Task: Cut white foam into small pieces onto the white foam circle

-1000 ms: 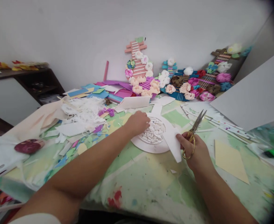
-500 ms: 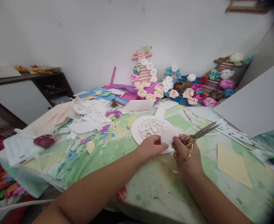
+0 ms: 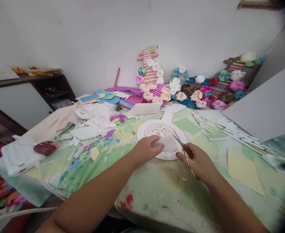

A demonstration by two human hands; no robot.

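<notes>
My left hand point(image 3: 147, 149) is closed on a small white piece of paper point(image 3: 169, 143), thumb and fingers pinching its left side. In my right hand point(image 3: 197, 163) are gold-handled scissors point(image 3: 180, 141), their blades pointing up and left along the paper's right edge. Whether the blades are touching the paper I cannot tell. Behind and under the hands lies a round white frame point(image 3: 142, 127) with a strip-like neck at its far side. Many small white pieces point(image 3: 158, 129) fill its middle, partly hidden by the paper and my left hand.
Left of the frame is a heap of white string point(image 3: 96, 115) with coloured scraps. Paper-flower guitar shapes point(image 3: 150, 74) lean on the back wall. Thin white sticks point(image 3: 244, 139) and a cream sheet point(image 3: 244, 171) lie right. A white power bank-like box point(image 3: 21, 158) sits far left.
The scissors have swung from pointing right to pointing up-left, beside the paper. My left hand has shifted slightly left with the paper, and my right hand no longer touches the paper.
</notes>
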